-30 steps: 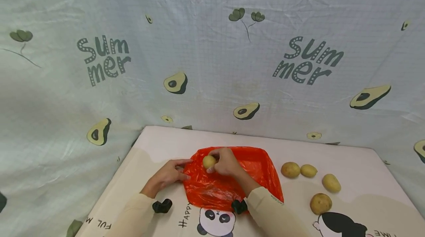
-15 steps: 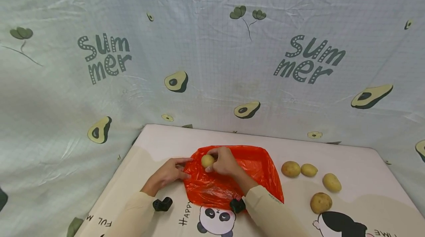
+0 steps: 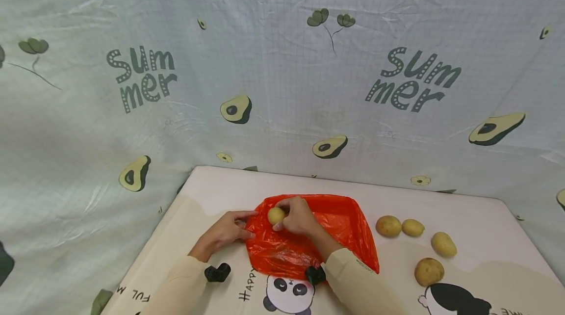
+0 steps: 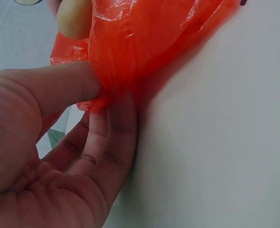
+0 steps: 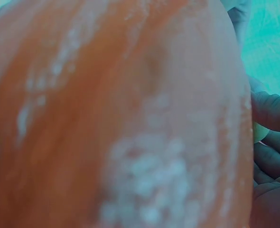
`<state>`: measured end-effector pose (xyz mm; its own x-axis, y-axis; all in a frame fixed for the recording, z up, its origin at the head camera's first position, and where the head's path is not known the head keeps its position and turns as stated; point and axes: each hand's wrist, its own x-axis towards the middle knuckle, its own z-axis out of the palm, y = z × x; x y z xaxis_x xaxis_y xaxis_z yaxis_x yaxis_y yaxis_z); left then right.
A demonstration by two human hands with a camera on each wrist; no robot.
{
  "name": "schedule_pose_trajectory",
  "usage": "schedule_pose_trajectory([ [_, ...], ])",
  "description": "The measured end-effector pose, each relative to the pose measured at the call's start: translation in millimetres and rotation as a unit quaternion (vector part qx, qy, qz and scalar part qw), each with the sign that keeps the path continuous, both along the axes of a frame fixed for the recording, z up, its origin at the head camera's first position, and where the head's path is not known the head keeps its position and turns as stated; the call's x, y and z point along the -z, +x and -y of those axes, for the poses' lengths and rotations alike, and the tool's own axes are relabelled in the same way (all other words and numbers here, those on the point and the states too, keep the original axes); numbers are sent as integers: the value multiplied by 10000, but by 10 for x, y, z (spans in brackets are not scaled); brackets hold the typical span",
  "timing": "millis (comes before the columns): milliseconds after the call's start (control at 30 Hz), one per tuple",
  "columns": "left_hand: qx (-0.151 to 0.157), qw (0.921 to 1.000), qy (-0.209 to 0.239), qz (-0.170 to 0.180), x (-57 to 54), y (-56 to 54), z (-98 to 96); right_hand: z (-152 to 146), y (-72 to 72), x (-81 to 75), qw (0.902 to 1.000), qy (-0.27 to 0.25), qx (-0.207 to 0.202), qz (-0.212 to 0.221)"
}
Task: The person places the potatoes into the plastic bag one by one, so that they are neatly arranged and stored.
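Note:
A red plastic bag lies spread open on the table, its far right part shaped like a shallow box. My left hand pinches the bag's left edge; in the left wrist view the thumb is above the film and the fingers are under it. Over the left part of the bag, my right hand holds a small round potato between thumb and fingers. Blurred bag film fills most of the right wrist view and hides much of that hand. What lies under the film cannot be told.
Right of the bag lie several loose potatoes: a larger one beside a smaller one, another, and a round one nearer the front. A printed cloth hangs behind the table.
The right hand and its potato have shifted very slightly left over the bag. The left hand keeps its grip on the edge, and the loose potatoes have stayed put.

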<state>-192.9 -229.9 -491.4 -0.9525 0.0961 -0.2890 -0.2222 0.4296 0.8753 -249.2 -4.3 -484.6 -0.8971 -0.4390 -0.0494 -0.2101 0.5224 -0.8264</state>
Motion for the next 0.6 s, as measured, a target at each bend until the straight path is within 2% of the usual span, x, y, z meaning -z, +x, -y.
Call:
schedule_pose_trajectory([
  [233, 111, 9999, 101, -15, -14, 8, 12, 10, -4, 20, 10000, -47, 11, -18],
  [600, 88, 9999, 57, -66, 10, 8, 29, 34, -13, 51, 9998, -22, 190, 45],
])
